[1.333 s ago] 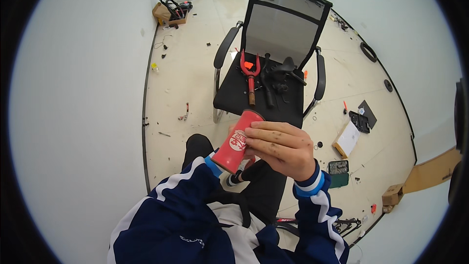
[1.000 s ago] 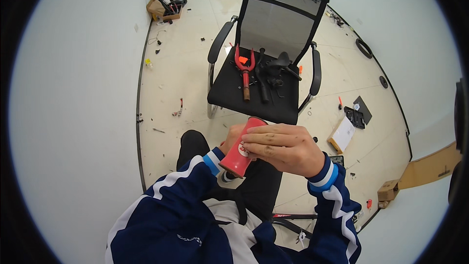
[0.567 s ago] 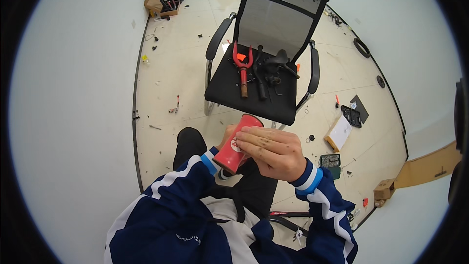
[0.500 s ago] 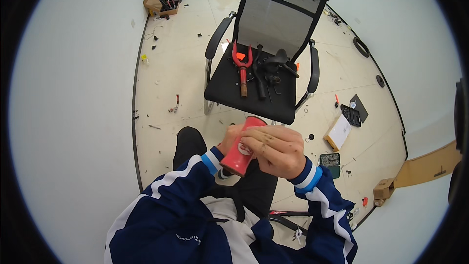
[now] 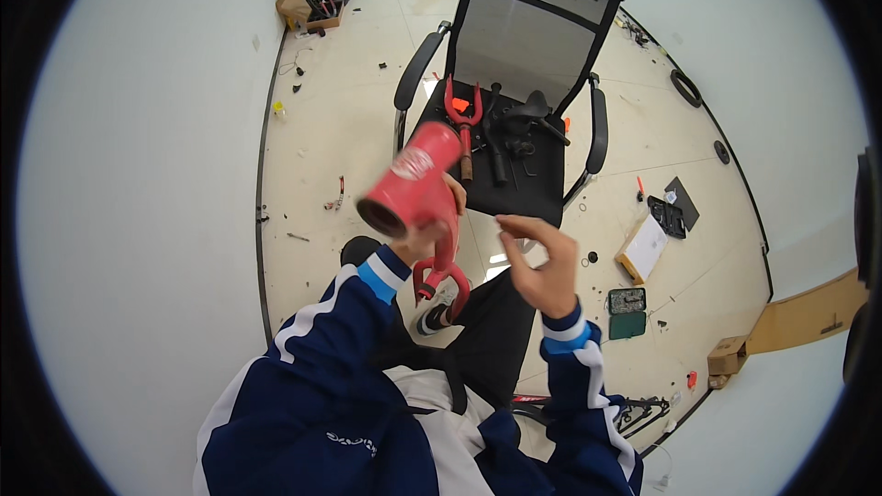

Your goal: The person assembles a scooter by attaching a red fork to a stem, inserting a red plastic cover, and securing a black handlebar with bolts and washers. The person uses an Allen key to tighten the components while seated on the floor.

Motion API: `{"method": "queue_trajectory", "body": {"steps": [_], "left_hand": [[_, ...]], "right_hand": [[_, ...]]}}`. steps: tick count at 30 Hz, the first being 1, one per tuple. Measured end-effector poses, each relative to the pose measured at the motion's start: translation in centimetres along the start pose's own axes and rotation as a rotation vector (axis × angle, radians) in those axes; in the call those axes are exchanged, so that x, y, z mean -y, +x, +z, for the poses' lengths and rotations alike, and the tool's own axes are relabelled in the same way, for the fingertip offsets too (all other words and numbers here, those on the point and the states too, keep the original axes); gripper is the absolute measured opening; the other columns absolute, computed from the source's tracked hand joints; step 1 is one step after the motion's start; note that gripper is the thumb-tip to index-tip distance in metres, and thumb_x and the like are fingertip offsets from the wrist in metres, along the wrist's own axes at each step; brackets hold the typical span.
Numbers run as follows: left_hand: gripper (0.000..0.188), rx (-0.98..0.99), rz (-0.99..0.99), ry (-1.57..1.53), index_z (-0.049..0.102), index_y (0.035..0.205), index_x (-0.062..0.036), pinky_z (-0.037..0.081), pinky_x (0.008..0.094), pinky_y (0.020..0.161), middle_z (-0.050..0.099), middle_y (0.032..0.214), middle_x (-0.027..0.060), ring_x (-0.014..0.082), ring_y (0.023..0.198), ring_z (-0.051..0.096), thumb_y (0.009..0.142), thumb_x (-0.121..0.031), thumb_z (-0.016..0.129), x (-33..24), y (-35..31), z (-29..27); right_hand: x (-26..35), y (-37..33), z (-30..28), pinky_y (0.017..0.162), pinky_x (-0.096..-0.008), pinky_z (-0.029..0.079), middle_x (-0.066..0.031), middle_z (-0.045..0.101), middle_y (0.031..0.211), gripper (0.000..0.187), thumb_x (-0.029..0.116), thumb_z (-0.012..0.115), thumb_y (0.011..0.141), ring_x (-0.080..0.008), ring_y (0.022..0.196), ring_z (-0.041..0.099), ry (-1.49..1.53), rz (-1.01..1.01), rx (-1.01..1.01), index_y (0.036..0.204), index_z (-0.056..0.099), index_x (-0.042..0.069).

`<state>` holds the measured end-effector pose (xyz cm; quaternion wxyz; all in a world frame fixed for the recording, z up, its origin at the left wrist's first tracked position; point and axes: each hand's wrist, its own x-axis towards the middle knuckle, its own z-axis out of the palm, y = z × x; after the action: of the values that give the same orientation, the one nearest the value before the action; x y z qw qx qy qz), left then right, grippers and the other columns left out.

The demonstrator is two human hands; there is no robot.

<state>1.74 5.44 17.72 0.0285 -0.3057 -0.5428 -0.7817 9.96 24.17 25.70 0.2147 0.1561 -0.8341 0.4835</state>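
Observation:
My left hand (image 5: 421, 243) grips a red bicycle frame (image 5: 441, 243) close behind its wide head tube, with fingertips showing on the far side. The head tube (image 5: 411, 179) tilts toward the left, and its open lower end faces me. Lower down, the frame's forked rear part hangs above my shoe. To the right of the frame, my right hand (image 5: 547, 266) is empty, its thumb and fingers apart. Ahead, a red fork (image 5: 465, 129) lies on the seat of a black chair (image 5: 514, 188), beside a black bent post (image 5: 497, 142) and other black parts.
On the floor to the right are an open black tool case (image 5: 666, 216), a white-topped box (image 5: 641, 248) and an open green case (image 5: 627, 324). A cardboard box (image 5: 726, 355) stands by the right wall. Small parts lie scattered across the tiles.
The red frame has swung up and left, turning its tube end toward me and bringing its rear part into view. My right hand has come off the tube and opened.

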Motion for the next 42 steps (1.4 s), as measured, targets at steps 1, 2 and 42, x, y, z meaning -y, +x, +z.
{"method": "queue_trajectory", "body": {"steps": [1,2,42], "left_hand": [[0.076,-0.024,0.024,-0.048,0.052,0.098,-0.0028,0.047,0.0287,0.072,0.055,0.088,0.0071,0.0140,0.079,0.056,0.076,-0.074,0.063,0.0,0.6,-0.5],[0.079,-0.005,0.042,-0.065,0.050,0.098,-0.0020,0.045,0.0297,0.077,0.054,0.088,0.0087,0.0163,0.083,0.054,0.079,-0.078,0.055,-0.2,1.0,-0.7],[0.036,-0.315,-0.430,-0.070,0.057,0.114,-0.0019,0.054,0.0310,0.069,0.064,0.092,0.0084,0.0175,0.077,0.065,0.098,-0.034,0.060,-7.8,3.7,-4.1]], "right_hand": [[-1.1,-0.5,1.1,0.077,-0.0312,0.055,-0.0171,0.072,0.095,0.022,0.005,0.072,0.079,-0.0260,0.084,0.071,0.035,0.056,0.042,0.099,0.072,-0.002],[-2.1,-0.9,2.3,0.078,-0.0325,0.054,-0.0181,0.071,0.098,0.029,0.009,0.074,0.078,-0.0274,0.086,0.071,0.042,0.054,0.061,0.105,0.070,-0.002],[-1.5,2.7,10.2,0.071,-0.0284,0.055,-0.0134,0.070,0.087,0.017,0.001,0.071,0.081,-0.0229,0.077,0.071,0.293,-0.032,-0.036,0.097,0.070,-0.002]]}}
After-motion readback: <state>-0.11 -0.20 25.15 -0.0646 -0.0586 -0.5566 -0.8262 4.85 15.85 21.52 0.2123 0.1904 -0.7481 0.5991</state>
